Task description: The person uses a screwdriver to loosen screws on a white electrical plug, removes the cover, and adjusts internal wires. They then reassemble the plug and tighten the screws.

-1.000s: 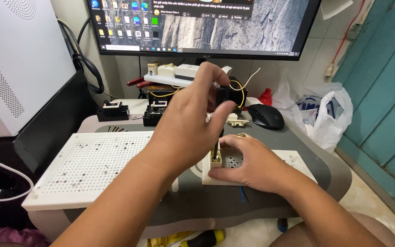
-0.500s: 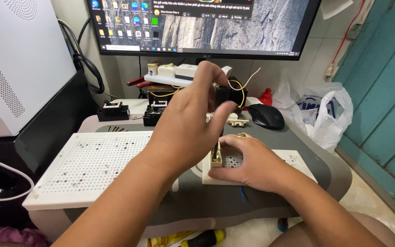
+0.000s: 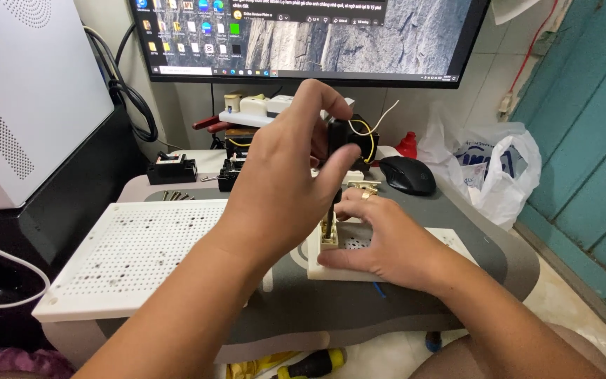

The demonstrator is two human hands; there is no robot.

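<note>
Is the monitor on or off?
On. The monitor shows a lit desktop with rows of icons and a grey rock wallpaper, above the left hand, which holds a screwdriver.

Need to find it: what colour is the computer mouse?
Black: the oval computer mouse on the grey table, head view.

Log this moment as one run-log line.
left hand: grips black-handled screwdriver, upright over small part | right hand: steadies white perforated board | mouse: behind, untouched
</note>
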